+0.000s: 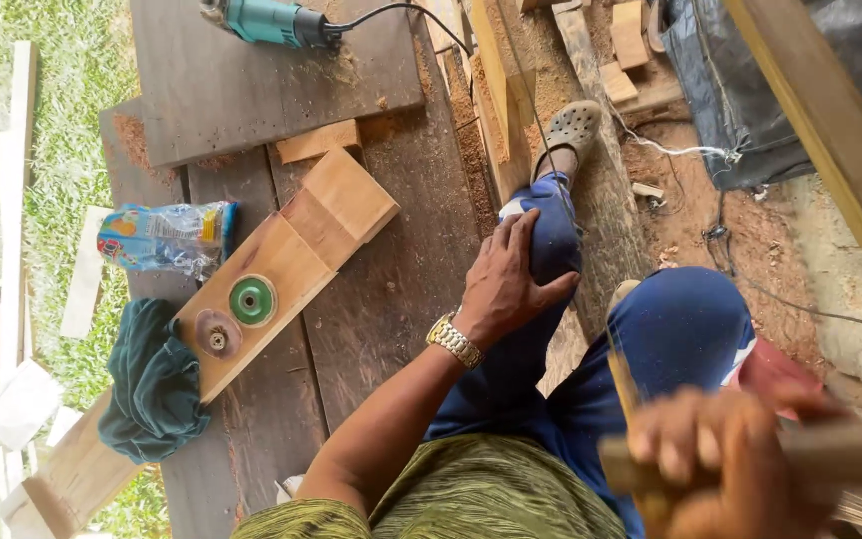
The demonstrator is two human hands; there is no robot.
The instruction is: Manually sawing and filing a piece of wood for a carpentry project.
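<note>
My left hand [507,284] rests flat on my left knee, fingers spread over the blue trousers, a metal watch [454,341] on the wrist. It holds nothing. My right hand [720,449] is close to the camera and blurred at the lower right, its fingers wrapped around a wooden stick or handle [840,451] that runs off to the right. A light wooden board [281,265] lies on the dark plank bench, with a green disc [252,300] and a brown grinding disc [217,333] on it.
A teal power tool [271,20] with a black cord lies at the top of the bench. A printed plastic bag [164,238] and a dark green cloth [152,384] sit left of the board. Wood offcuts, sawdust, a black tarp [750,90] and grass surround the bench.
</note>
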